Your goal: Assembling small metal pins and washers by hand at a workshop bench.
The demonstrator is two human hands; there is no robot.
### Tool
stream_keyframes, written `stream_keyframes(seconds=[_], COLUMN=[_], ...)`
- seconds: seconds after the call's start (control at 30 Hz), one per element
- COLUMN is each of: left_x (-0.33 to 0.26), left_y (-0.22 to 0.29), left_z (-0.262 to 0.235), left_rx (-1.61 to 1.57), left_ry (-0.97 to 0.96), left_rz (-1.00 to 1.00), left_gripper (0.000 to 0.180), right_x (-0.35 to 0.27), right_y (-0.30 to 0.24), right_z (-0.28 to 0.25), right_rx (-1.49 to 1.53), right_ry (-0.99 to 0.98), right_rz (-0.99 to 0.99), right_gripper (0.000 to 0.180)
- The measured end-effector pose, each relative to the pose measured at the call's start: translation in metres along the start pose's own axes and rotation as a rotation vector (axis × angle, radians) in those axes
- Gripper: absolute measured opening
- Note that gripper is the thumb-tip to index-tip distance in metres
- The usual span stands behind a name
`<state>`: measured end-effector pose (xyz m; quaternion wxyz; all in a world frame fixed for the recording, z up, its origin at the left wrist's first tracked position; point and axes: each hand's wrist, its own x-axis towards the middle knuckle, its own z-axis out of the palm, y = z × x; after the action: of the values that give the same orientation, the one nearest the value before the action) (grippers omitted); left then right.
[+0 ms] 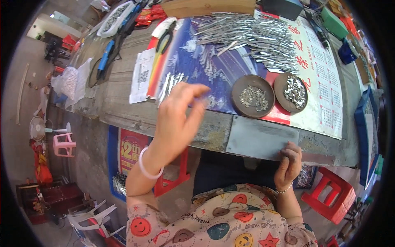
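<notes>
My left hand point(179, 111) is raised over the table's near edge, thumb and forefinger apart, with nothing visible between them. Just beyond it lies a small group of thin metal strips point(169, 86). My right hand point(288, 162) rests at the right end of a flat grey metal plate point(259, 138), its fingers curled together and darkened; whatever they may hold is hidden. Past the plate stand two round brown dishes: the left dish point(236, 101) contains tiny metal bits, the right dish point(282, 103) larger shiny flakes. Farther back spreads a large pile of metal strips point(251, 39).
Black-handled pliers point(166, 39) lie on the printed sheet covering the table. At left are a blue-handled tool point(106, 57), a white tray of small pieces point(116, 20) and a plastic bag point(69, 84). A red stool point(331, 195) stands below right.
</notes>
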<state>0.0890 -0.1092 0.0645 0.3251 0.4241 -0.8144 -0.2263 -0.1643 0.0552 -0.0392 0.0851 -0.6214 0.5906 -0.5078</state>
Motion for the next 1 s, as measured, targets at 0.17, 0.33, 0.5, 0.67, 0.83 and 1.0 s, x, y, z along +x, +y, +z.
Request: stream_keyframes(seconds=[0.17,0.33,0.5,0.67,0.83,1.0], left_x=[-0.002,-0.010,-0.031,-0.049,-0.062,-0.062], left_y=[0.108,0.103,0.106,0.102,0.089,0.072], left_z=[-0.016,0.016,0.020,0.016,0.011,-0.001], left_rx=[-0.599,-0.772,-0.851,-0.875,-0.934,-1.000], left_ry=[-0.273,-0.244,-0.196,-0.119,-0.066,-0.034], left_rz=[0.205,0.192,0.128,0.043,0.005,-0.017], left_gripper=[0.018,0.018,0.018,0.018,0.019,0.019], right_x=[0.006,0.003,0.007,0.003,0.000,0.000], right_y=[-0.011,0.008,0.001,0.007,0.007,0.005], right_z=[0.002,0.016,0.009,0.005,0.003,0.005], right_rx=[0.007,0.028,0.038,0.043,0.038,0.043], right_ry=[-0.030,0.107,-0.003,0.027,-0.007,-0.032], right_rz=[-0.016,-0.035,-0.060,-0.075,-0.077,-0.063], right_gripper=[0.010,0.009,0.007,0.008,0.008,0.008])
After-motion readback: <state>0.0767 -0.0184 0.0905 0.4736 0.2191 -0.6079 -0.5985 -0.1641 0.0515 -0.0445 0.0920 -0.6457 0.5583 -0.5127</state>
